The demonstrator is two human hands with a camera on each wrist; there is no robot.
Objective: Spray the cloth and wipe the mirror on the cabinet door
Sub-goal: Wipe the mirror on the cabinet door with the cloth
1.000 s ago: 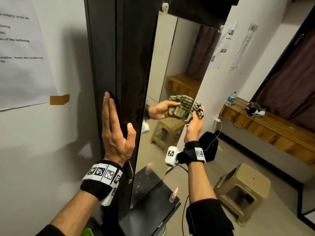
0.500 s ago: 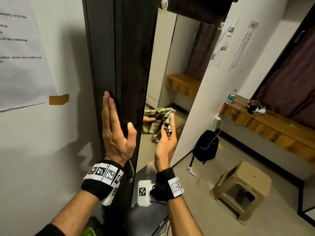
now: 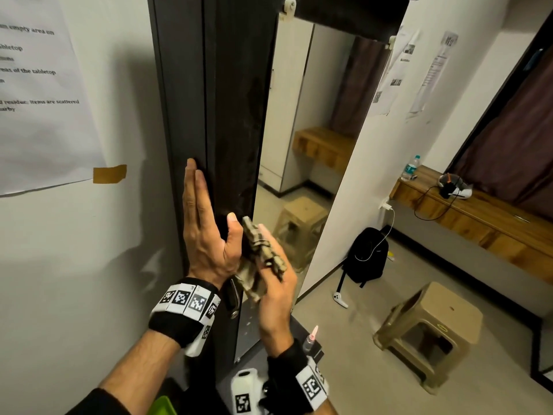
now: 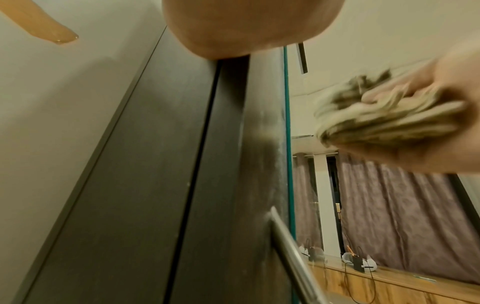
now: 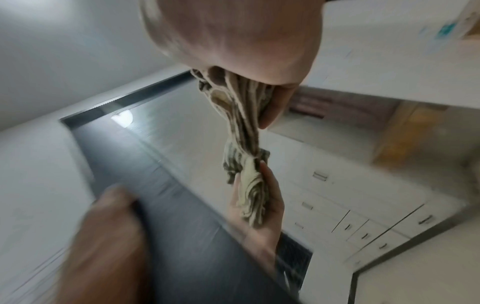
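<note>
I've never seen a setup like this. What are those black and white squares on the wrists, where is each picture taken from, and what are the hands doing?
There is no machine here, only a person wearing three cameras. The big picture comes from a camera on the head, looking down at both hands. The other two come from cameras strapped on the wrists, looking along each hand; the patterned squares sit on those wristbands.

The left hand lies flat, fingers straight, against the dark cabinet door. The right hand grips a bunched striped cloth at the left edge of the mirror on that door; the blur hides whether it touches the glass. A small spray bottle stands below on a dark surface. The right wrist picture also shows the hand's reflection.
</note>
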